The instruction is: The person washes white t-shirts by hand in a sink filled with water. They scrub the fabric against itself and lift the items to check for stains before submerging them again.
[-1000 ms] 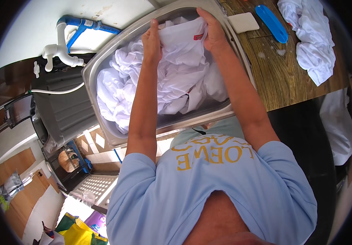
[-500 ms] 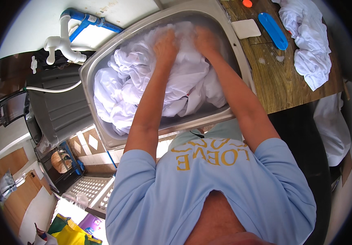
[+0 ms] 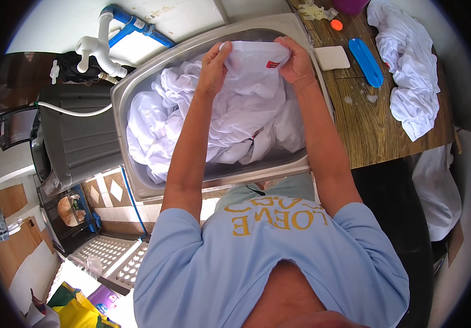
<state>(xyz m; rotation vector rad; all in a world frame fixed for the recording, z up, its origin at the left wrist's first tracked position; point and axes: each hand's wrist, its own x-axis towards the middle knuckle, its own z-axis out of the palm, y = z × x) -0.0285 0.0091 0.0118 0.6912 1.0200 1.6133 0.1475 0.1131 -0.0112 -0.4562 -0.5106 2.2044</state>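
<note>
My left hand (image 3: 213, 66) and my right hand (image 3: 295, 63) pinch two places along the edge of a white garment (image 3: 252, 76), which is stretched between them over the far side of the sink. Beside my right hand's fingers, a small red label shows on the cloth. The rest of the garment hangs down onto a heap of crumpled white laundry (image 3: 150, 123). That heap nearly fills the grey metal sink (image 3: 119, 117). Where this garment ends and the other cloth begins is hard to tell.
A wooden counter (image 3: 358, 126) at right bears a pale square block (image 3: 332, 58), a blue elongated tray (image 3: 365, 63), an orange cap (image 3: 336, 24) and twisted white cloth (image 3: 413, 71). A white tap (image 3: 101, 46) on a blue pipe stands at the sink's far left.
My hands were down in the laundry, blurred by motion. Both have come up, with the garment's edge held taut between them and its red label in sight. The view has shifted slightly.
</note>
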